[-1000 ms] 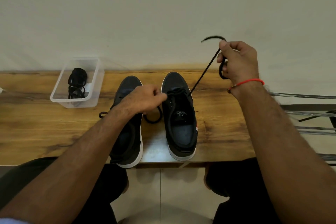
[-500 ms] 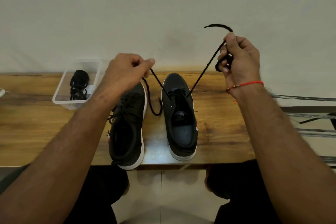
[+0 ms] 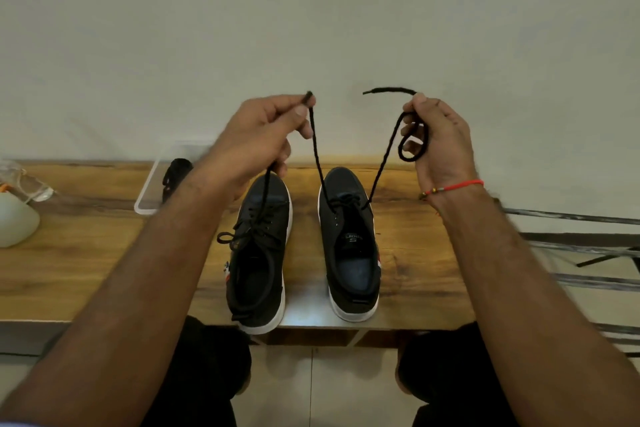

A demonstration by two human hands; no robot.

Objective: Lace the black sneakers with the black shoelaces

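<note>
**Both lace ends raised above the right-hand sneaker**

Head camera: the shoelace ran through the front eyelets of the right sneaker, which stood on the wooden bench just beside the left sneaker, already laced, at its nine o'clock. The left hand pinched one lace end between thumb and forefinger; the right hand gripped the other, with a loop of slack curled against its fingers. Both hands hung above the shoe, at roughly eleven and one o'clock from its toe.

The lace looked light, limp and soft, so I judged it best held close to the stiffer tips for threading. A clear box holding another lace sat at nine o'clock.
</note>
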